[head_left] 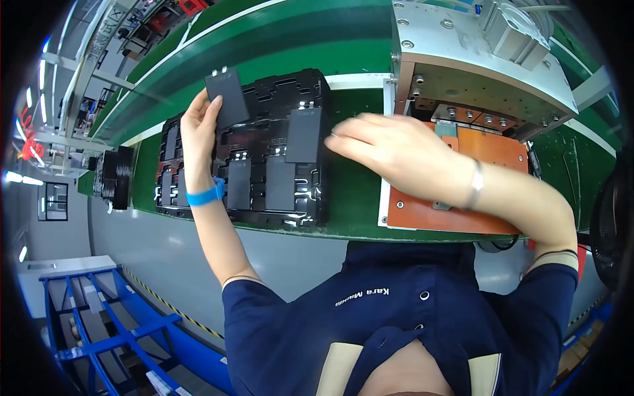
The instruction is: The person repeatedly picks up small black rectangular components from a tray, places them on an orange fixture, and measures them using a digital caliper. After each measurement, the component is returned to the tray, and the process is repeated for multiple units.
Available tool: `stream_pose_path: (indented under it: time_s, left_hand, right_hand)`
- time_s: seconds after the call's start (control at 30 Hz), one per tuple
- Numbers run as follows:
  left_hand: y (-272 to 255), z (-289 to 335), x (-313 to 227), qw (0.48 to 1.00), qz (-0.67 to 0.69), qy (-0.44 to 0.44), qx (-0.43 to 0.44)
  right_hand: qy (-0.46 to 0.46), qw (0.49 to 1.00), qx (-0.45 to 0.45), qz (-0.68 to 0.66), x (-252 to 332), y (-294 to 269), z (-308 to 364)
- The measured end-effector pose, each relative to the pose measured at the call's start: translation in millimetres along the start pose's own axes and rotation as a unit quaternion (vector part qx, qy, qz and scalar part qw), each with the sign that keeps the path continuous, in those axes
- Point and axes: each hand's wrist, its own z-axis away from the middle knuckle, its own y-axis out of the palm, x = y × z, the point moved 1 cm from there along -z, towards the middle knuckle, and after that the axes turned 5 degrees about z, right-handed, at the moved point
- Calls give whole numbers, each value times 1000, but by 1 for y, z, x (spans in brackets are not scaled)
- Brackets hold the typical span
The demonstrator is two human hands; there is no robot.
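Left hand [200,123] raised, pinching; right hand [403,153] stretched leftward, back upward, slightly blurred.

You are in a factory. You work at a long green table [357,198] that holds a big metal machine [456,46] and a black tray [263,125] of flat parts [306,140]. A blue rack [132,338] stands on the gray floor [162,244], with striped tape [163,301] beside it. Long lights [42,74] glow too.

A green bench [356,191] bore a black moulded tray [267,135] beside a metal press [456,49] with an orange base [429,214].
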Motion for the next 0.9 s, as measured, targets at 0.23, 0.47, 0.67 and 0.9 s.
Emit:
stream_pose_path:
  time_s: [0.23, 0.47, 0.67, 0.9]
  left_hand:
    - [-13, -19, 60, 976, -199, -70, 53]
    - [-10, -12, 59, 925, -364, 74, -78]
    - [-17, -11, 56, 916, -361, 116, -132]
    - [42, 14, -23, 894, -305, 295, -147]
  right_hand:
    - [-106, 980, 105, 134, -28, 87, -54]
    - [-112, 970, 137, 168, -21, 74, -58]
    - [-94, 980, -47, 167, 6, -24, 4]
    - [137, 952, -23, 273, 14, -88, 155]
